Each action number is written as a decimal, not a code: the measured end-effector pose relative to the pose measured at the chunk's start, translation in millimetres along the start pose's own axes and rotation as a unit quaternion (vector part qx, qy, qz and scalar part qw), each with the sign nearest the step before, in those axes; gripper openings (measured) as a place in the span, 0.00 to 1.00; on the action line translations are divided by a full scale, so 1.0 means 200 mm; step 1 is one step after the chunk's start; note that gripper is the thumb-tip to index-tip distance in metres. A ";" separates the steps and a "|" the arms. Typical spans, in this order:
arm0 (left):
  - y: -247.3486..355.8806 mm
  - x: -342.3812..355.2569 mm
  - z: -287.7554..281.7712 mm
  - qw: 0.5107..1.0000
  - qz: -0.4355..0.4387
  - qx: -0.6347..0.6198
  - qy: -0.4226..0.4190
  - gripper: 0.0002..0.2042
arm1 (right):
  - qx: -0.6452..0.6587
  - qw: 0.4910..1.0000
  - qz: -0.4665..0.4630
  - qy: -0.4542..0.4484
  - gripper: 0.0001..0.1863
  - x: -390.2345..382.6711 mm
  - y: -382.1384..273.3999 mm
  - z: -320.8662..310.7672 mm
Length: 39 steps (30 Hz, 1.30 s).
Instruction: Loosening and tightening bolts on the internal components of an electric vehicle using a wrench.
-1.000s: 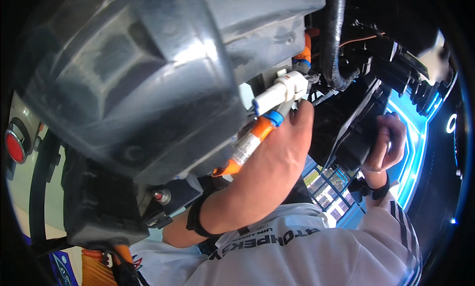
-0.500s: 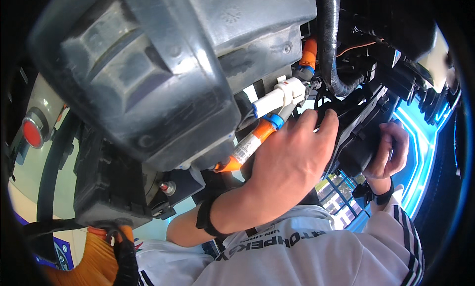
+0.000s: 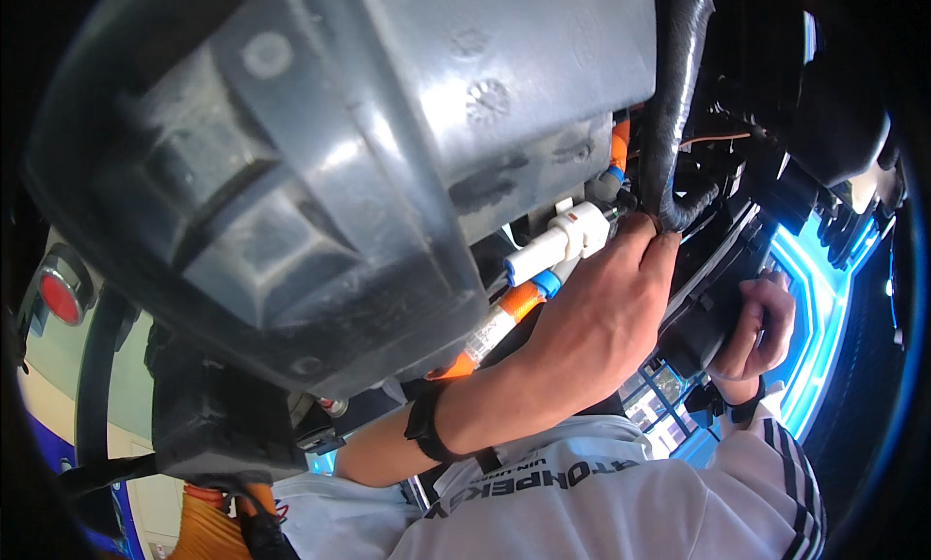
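Note:
My left hand (image 3: 621,308) reaches up beside a white plastic connector (image 3: 558,242) and an orange cable (image 3: 467,352) with blue rings. Its fingers are closed, fingertips at the bend of a black wrapped hose (image 3: 679,95); what they hold is hidden. My right hand (image 3: 761,332), on the right, curls its fingers round the edge of a black plastic housing (image 3: 708,318).
A large dark moulded plastic cover (image 3: 330,172) fills the upper left. A black box (image 3: 218,415) with orange cables, a red round part (image 3: 60,293) and a dark bar sit lower left. Black components crowd the upper right, beside blue-lit strips (image 3: 824,298).
My left hand has moved up and right from beside the orange cable to the black hose's bend. My right hand has shifted slightly down, still on the housing. The view has shifted too.

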State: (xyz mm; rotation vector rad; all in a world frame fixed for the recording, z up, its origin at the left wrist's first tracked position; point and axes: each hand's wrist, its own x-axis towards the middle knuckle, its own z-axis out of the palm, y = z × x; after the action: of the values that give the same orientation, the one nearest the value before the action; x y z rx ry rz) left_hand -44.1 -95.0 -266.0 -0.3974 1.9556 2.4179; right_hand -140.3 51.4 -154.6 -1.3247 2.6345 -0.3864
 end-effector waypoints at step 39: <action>-0.05 0.06 0.07 0.964 -0.165 -0.206 -0.040 0.12 | 0.031 0.997 0.015 -0.063 0.11 0.02 -0.01 -0.05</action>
State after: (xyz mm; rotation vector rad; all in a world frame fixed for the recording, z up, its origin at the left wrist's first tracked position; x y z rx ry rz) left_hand -57.6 -80.5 -276.3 -0.5672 1.2243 2.5478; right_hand -143.1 47.8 -144.9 -1.2456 2.5146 -0.3650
